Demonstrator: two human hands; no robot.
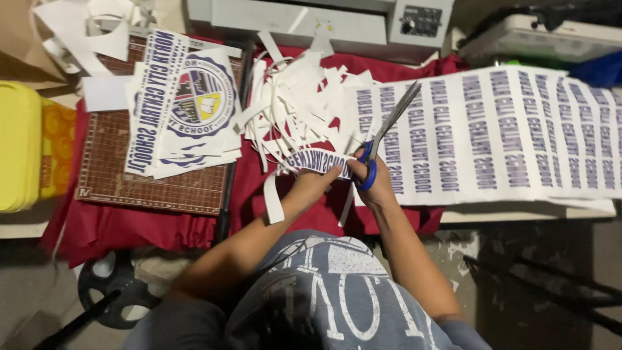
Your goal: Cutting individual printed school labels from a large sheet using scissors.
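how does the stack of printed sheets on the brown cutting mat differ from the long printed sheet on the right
The stack of round-emblem printed sheets is several trimmed pieces piled askew on the brown gridded cutting mat; the long white printed sheet is one wide uncut piece lying flat. The stack shows a coloured circular emblem; the long sheet shows only repeated rows of blue lettering. No hand touches the stack; the right hand with blue-handled scissors lies over the long sheet. Both are white paper with blue print.

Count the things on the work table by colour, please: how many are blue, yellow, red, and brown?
Blue: 1, the handles of the scissors in the right hand
Yellow: 1, the yellow box
Red: 1, the red cloth
Brown: 1, the brown cutting mat
Total: 4
The left hand holds a curved paper strip.
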